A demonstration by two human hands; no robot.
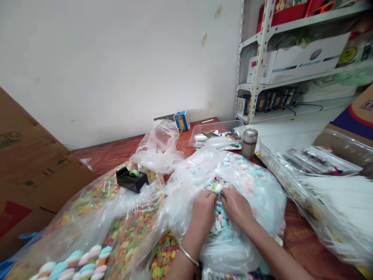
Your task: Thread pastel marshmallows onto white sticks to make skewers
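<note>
Above the open mouth of a clear plastic bag (186, 182) full of pastel marshmallows (223, 214), my two hands meet at a small white, yellow and blue marshmallow piece (216, 188). My left hand (204, 208) pinches it from the left, with a bangle on that wrist. From the right, the fingers of my right hand (236, 204) close on it too. Whether a stick runs through the piece cannot be seen. To the left lies a large clear bag of colourful gummy rings (128, 233). Rows of stacked marshmallows and gummies (78, 266) rest on it at the lower left.
A black tape dispenser (131, 179) sits on the gummy bag. Behind are a crumpled plastic bag (159, 146), a clear tray (217, 144) and a metal-topped jar (249, 143). A large clear bin (294, 190) stands right, a cardboard box (37, 167) left, shelving (259, 58) behind.
</note>
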